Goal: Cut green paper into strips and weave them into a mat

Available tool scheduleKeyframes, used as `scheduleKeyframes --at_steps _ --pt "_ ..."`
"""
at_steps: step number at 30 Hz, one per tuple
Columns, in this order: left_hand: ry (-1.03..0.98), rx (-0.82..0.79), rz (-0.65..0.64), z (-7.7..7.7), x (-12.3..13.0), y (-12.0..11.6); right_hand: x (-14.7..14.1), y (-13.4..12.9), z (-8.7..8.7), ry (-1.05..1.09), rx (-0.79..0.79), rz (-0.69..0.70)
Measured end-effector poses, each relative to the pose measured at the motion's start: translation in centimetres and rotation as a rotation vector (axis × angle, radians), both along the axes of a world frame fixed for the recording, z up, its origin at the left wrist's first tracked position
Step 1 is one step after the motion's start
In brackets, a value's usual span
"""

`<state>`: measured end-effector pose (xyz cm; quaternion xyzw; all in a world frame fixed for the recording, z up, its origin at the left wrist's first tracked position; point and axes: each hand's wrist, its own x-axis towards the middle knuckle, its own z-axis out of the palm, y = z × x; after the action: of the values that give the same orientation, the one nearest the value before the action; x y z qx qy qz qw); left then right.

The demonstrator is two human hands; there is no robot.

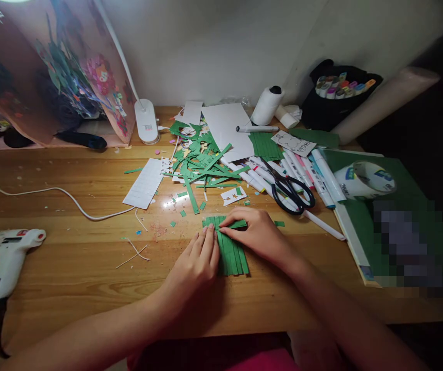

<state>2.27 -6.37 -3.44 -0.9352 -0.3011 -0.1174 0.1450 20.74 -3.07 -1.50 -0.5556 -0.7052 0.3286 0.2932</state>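
I have the slitted green paper (232, 255) flat on the wooden surface (109, 288), near the middle, its long strips running near to far. A narrow green cross strip (240, 224) lies across its far end, passing under the right hand (260, 234). I see the fingertips and thumb of that hand brought together on the paper, pinching it; I cannot tell which strip they grip. The left hand (199, 256) lies flat at the paper's left side, fingers extended and close together, touching it.

Just beyond the paper I see a small white card (233, 196) with star cutouts, and farther off a heap of green scraps (201, 159) beside a white sheet (227, 131). A lined white paper (143, 184) lies left of the heap. To the right, I have black-handled scissors (289, 191) resting on loose markers (324, 178), then a clear tape roll (364, 180) on a green board (395, 180). A white glue gun (7, 263) lies at the far left side, well apart from the hands. Along the far side stand a lamp base (147, 121), a white thread spool (266, 106) and a black pouch (333, 108) of markers
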Motion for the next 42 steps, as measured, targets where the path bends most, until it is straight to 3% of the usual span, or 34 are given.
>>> scheduleKeyframes --at_steps 14,25,32,36,39,42 --pt "0.101 -0.025 0.030 0.6 0.2 -0.3 0.2 0.1 0.2 0.016 -0.060 0.010" --pt "0.015 0.005 0.006 0.2 0.5 0.2 0.4 0.2 0.6 0.058 -0.105 0.038" --pt "0.081 -0.253 0.168 2.5 2.3 1.8 1.1 0.2 1.3 0.147 -0.194 0.088" --pt "-0.105 -0.284 0.288 2.0 2.4 2.7 1.4 0.1 2.4 0.094 -0.100 0.213" --pt "-0.219 -0.319 0.279 1.3 2.0 3.1 1.7 0.1 2.8 0.079 -0.015 0.354" --pt "-0.257 -0.344 0.266 0.9 1.8 3.1 2.0 0.0 2.7 0.035 -0.023 0.401"
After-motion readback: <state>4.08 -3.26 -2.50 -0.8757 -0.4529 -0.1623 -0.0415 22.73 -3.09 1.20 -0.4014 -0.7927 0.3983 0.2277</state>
